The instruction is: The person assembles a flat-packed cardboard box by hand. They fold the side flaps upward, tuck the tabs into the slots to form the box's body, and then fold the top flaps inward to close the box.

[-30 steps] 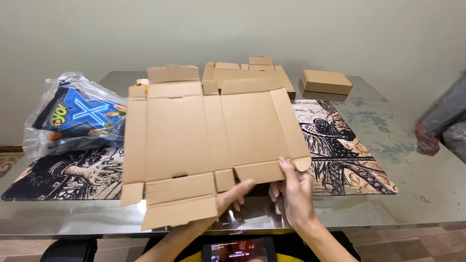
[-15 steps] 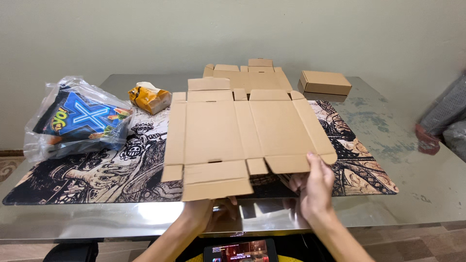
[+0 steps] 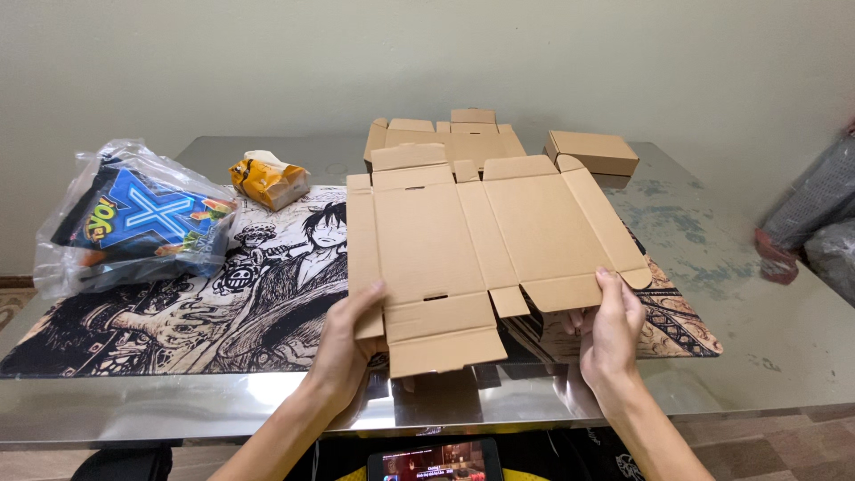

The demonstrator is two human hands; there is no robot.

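A flat, unfolded brown cardboard box blank (image 3: 472, 240) is held above the printed desk mat (image 3: 223, 303). My left hand (image 3: 346, 343) grips its near left corner, thumb on top. My right hand (image 3: 610, 330) grips its near right flap. Both hands hold the same sheet, which tilts up slightly toward me and hides the middle of the mat.
Another flat cardboard blank (image 3: 445, 138) lies at the table's far side, beside a closed small cardboard box (image 3: 592, 151). A clear plastic bag with colourful packets (image 3: 134, 223) and a small orange packet (image 3: 267, 180) sit left. A phone (image 3: 436, 461) glows near my lap. Grey bundles (image 3: 815, 223) lie at the right edge.
The cardboard blank has shifted to the right and settled lower, uncovering the orange packet. My left hand moved from under the sheet to grip its near left corner.
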